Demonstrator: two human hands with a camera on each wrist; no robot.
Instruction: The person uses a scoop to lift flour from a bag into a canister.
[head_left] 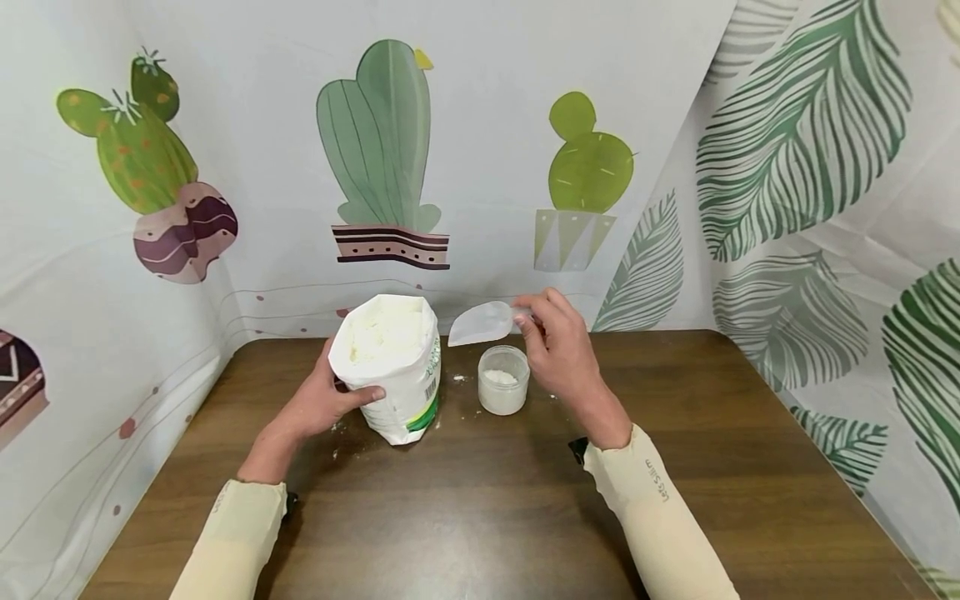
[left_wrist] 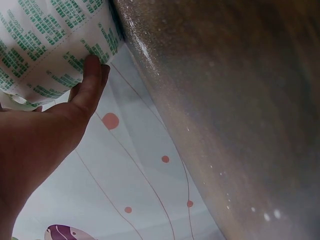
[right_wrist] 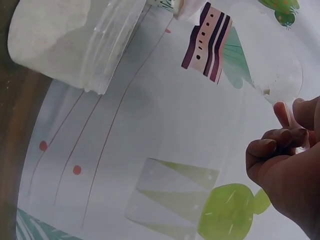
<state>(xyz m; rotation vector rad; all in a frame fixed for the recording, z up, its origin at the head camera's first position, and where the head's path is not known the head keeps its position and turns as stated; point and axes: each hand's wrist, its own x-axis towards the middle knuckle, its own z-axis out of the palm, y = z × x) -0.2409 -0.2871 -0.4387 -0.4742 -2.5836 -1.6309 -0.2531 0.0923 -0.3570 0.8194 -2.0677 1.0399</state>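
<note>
Tabletop (head_left: 480, 508) is carrying powder specks (head_left: 459, 378), printed cloth (head_left: 487, 167) hanging behind. Left grip (head_left: 322, 402) is clasping white bag (head_left: 397, 375), thumb (head_left: 367, 396) in front; jar (head_left: 502, 400) is standing right of bag; right grip (head_left: 558, 346) is pinching clear scoop (head_left: 480, 323) by handle, above jar level.

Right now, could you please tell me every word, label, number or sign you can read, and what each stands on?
"Lets", then an unclear word beginning with "S": handwritten on the right sleeve.
Left sleeve: faint writing, too small to read.
White bag: green print and a barcode, too small or blurred to read.
</note>
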